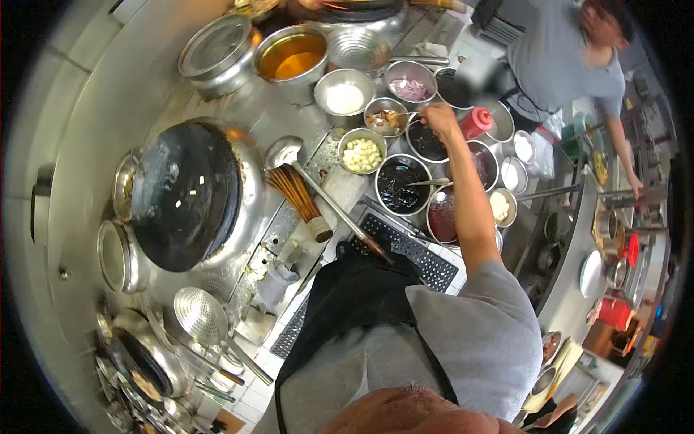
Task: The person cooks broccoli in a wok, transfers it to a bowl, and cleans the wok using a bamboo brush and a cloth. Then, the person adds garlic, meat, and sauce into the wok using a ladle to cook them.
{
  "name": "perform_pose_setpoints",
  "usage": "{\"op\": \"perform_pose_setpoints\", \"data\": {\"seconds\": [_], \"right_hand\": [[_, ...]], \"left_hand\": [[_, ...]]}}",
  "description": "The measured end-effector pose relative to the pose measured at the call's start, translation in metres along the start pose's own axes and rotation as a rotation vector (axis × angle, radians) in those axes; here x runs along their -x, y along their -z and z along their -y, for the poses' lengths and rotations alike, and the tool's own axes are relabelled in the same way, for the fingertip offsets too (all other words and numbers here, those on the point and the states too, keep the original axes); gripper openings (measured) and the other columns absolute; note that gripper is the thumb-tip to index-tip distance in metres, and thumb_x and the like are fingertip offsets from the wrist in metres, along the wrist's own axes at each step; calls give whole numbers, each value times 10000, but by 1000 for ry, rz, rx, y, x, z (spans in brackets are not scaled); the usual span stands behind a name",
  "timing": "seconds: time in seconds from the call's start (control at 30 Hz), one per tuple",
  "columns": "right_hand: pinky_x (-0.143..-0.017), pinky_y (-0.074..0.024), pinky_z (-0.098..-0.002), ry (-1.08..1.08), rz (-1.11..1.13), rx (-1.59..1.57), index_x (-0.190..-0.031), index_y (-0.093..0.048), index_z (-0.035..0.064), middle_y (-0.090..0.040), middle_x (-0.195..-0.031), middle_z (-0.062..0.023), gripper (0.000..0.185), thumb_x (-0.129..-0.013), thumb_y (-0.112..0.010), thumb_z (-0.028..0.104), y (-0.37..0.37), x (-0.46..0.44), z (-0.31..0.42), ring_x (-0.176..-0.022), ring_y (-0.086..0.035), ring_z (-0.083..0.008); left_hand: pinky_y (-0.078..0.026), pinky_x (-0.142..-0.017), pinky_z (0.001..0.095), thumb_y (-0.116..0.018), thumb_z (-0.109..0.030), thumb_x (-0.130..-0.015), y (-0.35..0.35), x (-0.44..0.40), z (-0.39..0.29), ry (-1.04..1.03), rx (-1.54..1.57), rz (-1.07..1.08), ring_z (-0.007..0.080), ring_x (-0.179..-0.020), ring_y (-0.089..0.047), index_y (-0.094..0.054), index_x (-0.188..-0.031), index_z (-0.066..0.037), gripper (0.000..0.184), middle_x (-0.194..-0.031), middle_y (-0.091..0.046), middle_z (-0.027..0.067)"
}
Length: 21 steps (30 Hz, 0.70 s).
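Observation:
My right hand (pixel 437 121) reaches out over the cluster of sauce pots, fingers closed around the thin handle of a spoon (pixel 408 113). The spoon's other end goes into a small metal bowl of brown chunks (pixel 386 116). Just below my hand is a pot of dark sauce (pixel 426 139), and a red squeeze bottle (pixel 476 123) stands to its right. Near these are a bowl of pale diced pieces (pixel 361 155), a bowl of sliced purple onion (pixel 410 90) and a bowl of white powder (pixel 345 99). My left hand is out of view.
A black wok (pixel 188 195) with a few small pale bits sits on the left. A ladle (pixel 283 152), a bamboo brush (pixel 300 202) and a perforated strainer (pixel 201 316) lie along the stove edge. A pot of orange liquid (pixel 293 61) stands behind. A co-worker (pixel 560 58) stands at upper right.

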State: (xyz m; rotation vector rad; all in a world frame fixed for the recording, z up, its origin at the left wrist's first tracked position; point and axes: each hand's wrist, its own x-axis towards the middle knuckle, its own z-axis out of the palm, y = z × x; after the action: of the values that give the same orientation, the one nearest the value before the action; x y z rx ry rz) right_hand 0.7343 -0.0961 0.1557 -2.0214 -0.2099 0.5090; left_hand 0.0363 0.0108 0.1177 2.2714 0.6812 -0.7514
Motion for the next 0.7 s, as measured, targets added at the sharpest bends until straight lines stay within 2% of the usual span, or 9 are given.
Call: {"op": "perform_pose_setpoints", "data": {"seconds": [0.13,0.17,0.2,0.23,0.3,0.33,0.43,0.47,0.7], "right_hand": [[-344,-193,-265,40,192,-96,-708,-637,61,-505,-548,23,265,-909,-666,231,-8,50,46,-368,-326,-59],[-340,-182,-255,41,255,-148,-716,-631,65,-499,-547,33,266,-928,-660,223,-18,65,55,-365,-316,-49],[-350,-173,-249,39,330,-143,-686,-623,65,-492,-530,33,271,-913,-673,204,-26,75,59,-373,-317,-47],[-346,-168,-250,49,407,-234,-678,-608,76,-477,-510,37,279,-917,-674,204,-40,85,57,-351,-301,-51],[-343,-164,-252,37,527,-210,-665,-595,76,-474,-508,36,284,-914,-676,187,-63,120,71,-350,-304,-49],[-352,-168,-251,31,593,-142,-666,-591,73,-468,-505,37,282,-914,-676,177,-74,132,74,-364,-316,-47],[-346,-203,-219,26,789,-58,-766,-625,48,-548,-614,11,196,-920,-668,162,-106,164,81,-377,-347,-33],[-364,-203,-217,27,851,-49,-770,-629,51,-543,-613,14,193,-916,-676,168,-115,170,82,-400,-358,-27],[-405,-217,-226,165,948,198,-786,-667,54,-533,-593,34,191,-911,-689,197,-149,210,109,-446,-371,-26]], "left_hand": [[-538,-756,408,-681,-256,-865,1,101,-12,-278,220,377,337,-843,-690,-662,-1082,5,340,-915,-708,176],[-539,-758,408,-679,-253,-868,22,114,-18,-315,259,303,338,-842,-692,-661,-1083,12,342,-908,-713,176],[-546,-759,384,-601,-114,-899,134,120,-101,16,183,238,303,-841,-697,-742,-951,-42,167,-940,-722,157],[-546,-747,368,-609,-57,-885,143,113,-89,14,266,107,293,-825,-696,-730,-999,-47,167,-914,-711,172],[-540,-735,380,-635,-8,-869,179,84,-96,-119,198,-404,325,-823,-687,-714,-972,-27,131,-874,-688,187],[-547,-703,359,-645,-88,-918,194,64,-93,-154,202,-483,246,-778,-694,-717,-996,-24,124,-928,-714,160],[-501,-715,402,-640,-81,-913,230,-1,-105,-327,246,-749,354,-792,-635,-695,-970,0,113,-841,-642,163],[-498,-711,403,-650,-107,-911,233,-23,-98,-477,253,-771,345,-786,-629,-693,-980,9,142,-865,-644,154],[-508,-730,394,-677,-154,-886,242,-61,-88,-597,262,-495,326,-837,-652,-709,-1008,4,202,-912,-665,148]]}}
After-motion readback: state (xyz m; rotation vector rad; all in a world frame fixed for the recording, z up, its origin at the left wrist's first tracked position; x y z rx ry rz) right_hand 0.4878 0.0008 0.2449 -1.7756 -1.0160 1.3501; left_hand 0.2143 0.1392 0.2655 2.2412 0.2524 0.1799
